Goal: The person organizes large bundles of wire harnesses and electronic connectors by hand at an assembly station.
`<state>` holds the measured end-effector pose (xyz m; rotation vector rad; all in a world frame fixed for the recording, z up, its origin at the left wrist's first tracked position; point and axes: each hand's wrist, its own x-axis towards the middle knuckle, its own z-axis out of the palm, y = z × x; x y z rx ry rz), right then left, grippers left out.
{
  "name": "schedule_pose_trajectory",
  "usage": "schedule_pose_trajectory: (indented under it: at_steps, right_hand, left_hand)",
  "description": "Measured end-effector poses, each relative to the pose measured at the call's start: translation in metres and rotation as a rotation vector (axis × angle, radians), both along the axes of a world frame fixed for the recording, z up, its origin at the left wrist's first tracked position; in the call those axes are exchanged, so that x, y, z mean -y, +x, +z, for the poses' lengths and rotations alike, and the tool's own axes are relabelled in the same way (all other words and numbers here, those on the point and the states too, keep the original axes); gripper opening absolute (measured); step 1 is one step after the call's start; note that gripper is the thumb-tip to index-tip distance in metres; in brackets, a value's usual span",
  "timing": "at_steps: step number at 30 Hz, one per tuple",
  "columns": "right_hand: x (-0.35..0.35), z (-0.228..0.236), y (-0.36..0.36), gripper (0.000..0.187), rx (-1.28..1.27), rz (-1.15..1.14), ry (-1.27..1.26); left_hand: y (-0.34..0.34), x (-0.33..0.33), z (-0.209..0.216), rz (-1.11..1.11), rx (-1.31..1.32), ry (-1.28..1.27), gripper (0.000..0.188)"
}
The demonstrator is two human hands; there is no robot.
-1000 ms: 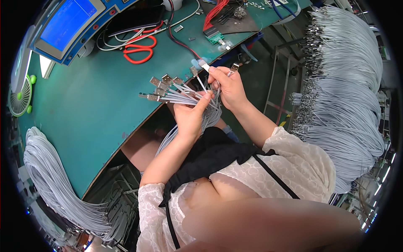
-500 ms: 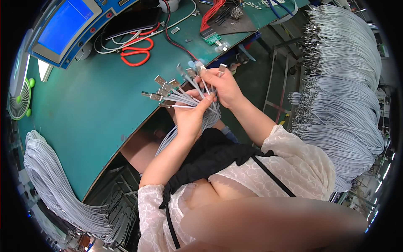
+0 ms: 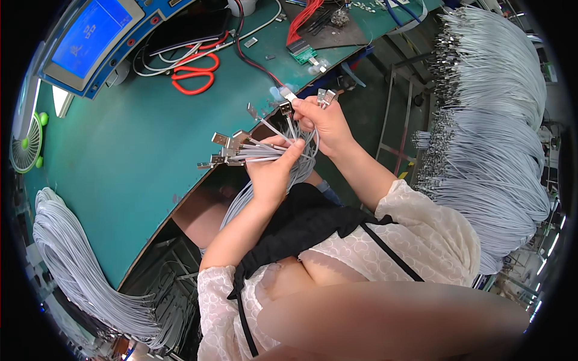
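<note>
My left hand is closed around a bundle of grey USB cables just off the table's front edge. Their metal plugs fan out to the left, and the cords hang down over my lap. My right hand pinches a USB plug against a small white connector at the table edge; whether the plug is fully seated is hidden by my fingers. A couple more USB plugs stick up behind those fingers. From the connector a dark red-and-black lead runs back across the table.
The green table carries a blue tester with a lit screen, red-handled scissors, a green circuit board and a small fan. Grey cable bundles lie at the left and are piled on the right.
The tester screen now shows large symbols. My right hand's plug sits closer to the connector, and a second plug shows behind its fingers. The plugs in my left hand have shifted left and lower.
</note>
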<state>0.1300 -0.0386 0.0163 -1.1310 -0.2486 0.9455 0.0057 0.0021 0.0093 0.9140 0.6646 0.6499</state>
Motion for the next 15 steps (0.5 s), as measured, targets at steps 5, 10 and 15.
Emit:
schedule_pose_trajectory:
  at_steps: [5,10,15]
  right_hand:
    - [0.002,-0.002,0.002,0.016,0.007,0.032,0.006]
    - [0.000,-0.001,0.003,0.018,0.008,0.056,0.012]
    - [-0.009,0.007,-0.006,0.020,-0.134,-0.057,0.040]
  left_hand:
    - [-0.003,0.001,-0.006,0.020,0.051,-0.139,0.017]
    - [-0.003,0.000,-0.004,0.015,0.070,-0.147,0.016]
    - [0.003,0.001,0.002,-0.012,0.051,-0.144,0.014]
